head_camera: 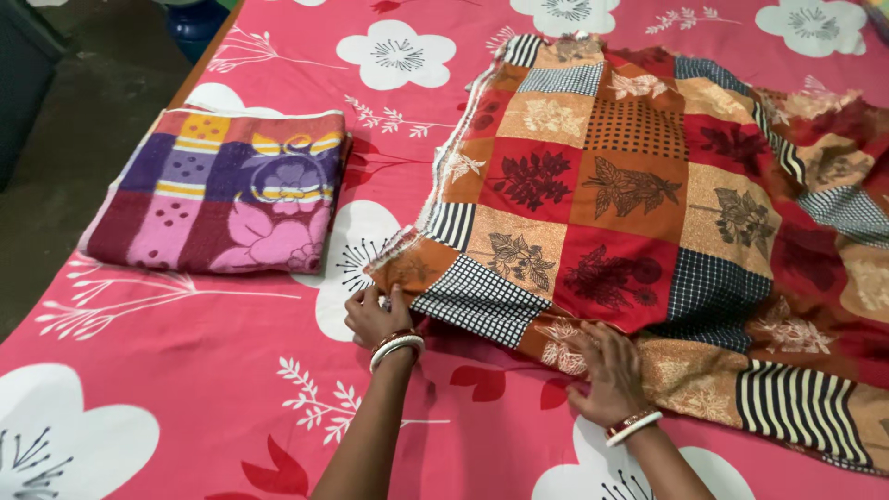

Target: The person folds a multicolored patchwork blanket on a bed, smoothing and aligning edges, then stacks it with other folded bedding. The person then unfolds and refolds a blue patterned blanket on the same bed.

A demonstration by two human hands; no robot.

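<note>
There is only one view — a camera worn on the person's head, looking steeply down and forward over a bed covered by a pink flowered sheet (278, 370). It sits close: both forearms enter from the near edge, with the left hand (375, 317) and right hand (607, 370) in the lower middle. The patchwork blanket (639, 194) fills the right and far side, the folded striped blanket (222, 190) lies left, and a strip of dark floor (83, 120) shows at far left — no second view overlaps.
</note>
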